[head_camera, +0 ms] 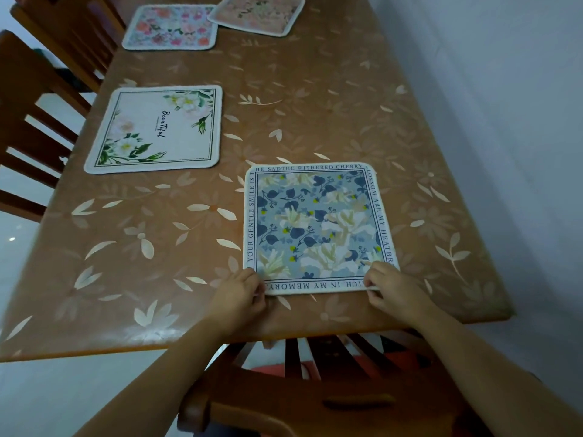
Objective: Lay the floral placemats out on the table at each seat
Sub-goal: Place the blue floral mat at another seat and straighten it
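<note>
**Blue mat held at its near corners**

The blue mat [318, 227] lies flat on the desk [315, 99], close to the near edge and right of centre. Its near left corner is pinched by the left hand [241, 294], fingers curled shut on the rim. Its near right corner is gripped by the right hand [392, 290], the edge lifted slightly between thumb and fingers. A white mat [156, 130] is seen further off at the left side. A pink mat [172, 26] and a peach mat [258, 14] lie at the far end, the peach one overlapping the pink one's corner. A chair [315, 402] stands below the near edge, and other chairs [34, 127] along the left.
</note>
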`<state>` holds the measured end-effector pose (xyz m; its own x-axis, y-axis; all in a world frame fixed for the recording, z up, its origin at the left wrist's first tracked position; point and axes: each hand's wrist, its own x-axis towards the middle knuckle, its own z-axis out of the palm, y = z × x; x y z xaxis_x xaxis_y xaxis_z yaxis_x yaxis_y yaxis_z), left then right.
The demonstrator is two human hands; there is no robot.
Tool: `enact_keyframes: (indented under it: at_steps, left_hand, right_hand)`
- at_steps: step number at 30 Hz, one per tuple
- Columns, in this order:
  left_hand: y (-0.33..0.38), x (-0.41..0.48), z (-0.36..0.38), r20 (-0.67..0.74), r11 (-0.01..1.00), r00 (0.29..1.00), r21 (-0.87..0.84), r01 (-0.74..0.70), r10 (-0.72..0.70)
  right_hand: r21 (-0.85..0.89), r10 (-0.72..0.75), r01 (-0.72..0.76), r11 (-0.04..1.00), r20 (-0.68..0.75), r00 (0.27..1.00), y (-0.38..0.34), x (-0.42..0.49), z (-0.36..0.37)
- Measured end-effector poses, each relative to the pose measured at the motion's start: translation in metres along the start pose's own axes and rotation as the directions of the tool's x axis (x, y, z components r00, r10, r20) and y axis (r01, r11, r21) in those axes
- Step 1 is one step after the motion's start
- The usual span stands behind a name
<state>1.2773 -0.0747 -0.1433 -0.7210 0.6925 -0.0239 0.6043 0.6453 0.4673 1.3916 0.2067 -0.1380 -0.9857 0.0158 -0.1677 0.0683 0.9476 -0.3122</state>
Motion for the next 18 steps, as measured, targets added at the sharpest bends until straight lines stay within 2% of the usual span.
enact_keyframes:
  at_steps: [9, 18]
  left_hand:
    - [-0.002, -0.012, 0.000, -0.025, 0.992, 0.996, 0.081, 0.092, -0.090]
    - [-0.005, -0.010, 0.000, 0.019, 0.998, 0.999, 0.050, 0.039, -0.040]
  right_hand:
    - [0.000, 0.000, 0.000, 1.000, 0.042, 0.999, -0.007, 0.003, 0.004]
    - [0.003, 0.013, -0.013, 1.000, 0.047, 0.999, -0.007, 0.002, 0.003]
